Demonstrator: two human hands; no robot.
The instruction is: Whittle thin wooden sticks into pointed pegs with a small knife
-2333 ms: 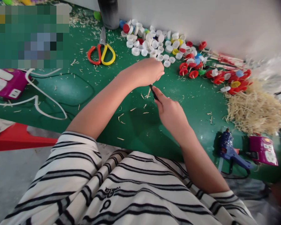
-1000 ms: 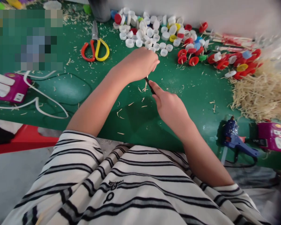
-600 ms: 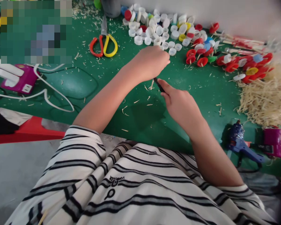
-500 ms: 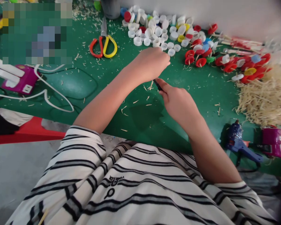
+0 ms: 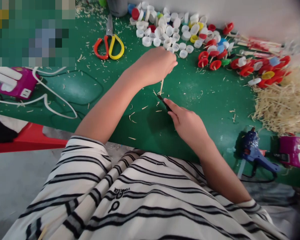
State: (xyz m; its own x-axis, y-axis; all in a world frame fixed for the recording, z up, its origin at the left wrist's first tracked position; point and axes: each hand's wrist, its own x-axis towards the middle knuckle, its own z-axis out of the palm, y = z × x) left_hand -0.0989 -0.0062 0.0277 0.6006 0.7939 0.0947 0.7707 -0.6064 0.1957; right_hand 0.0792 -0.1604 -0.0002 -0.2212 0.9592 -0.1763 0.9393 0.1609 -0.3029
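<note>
My left hand [image 5: 155, 65] is closed around a thin wooden stick [image 5: 161, 87] that points down toward me. Just below it, my right hand [image 5: 187, 121] grips a small dark-handled knife [image 5: 163, 101], its tip close to the lower end of the stick. Both hands hover over the green table [image 5: 210, 96], above a scatter of wood shavings [image 5: 140, 111]. What else the left fist may hold is hidden.
White and coloured bottle caps [image 5: 170, 30] are piled at the back, with red caps on sticks [image 5: 252, 68] to the right. Red-and-yellow scissors [image 5: 109, 46] lie back left. A heap of wooden sticks [image 5: 282, 103], a blue glue gun [image 5: 255, 155] and purple power strips [image 5: 293, 155] sit right; white cables [image 5: 50, 106] left.
My right hand has drawn the knife down toward me, away from the left hand, so more of the stick now shows below the left fist.
</note>
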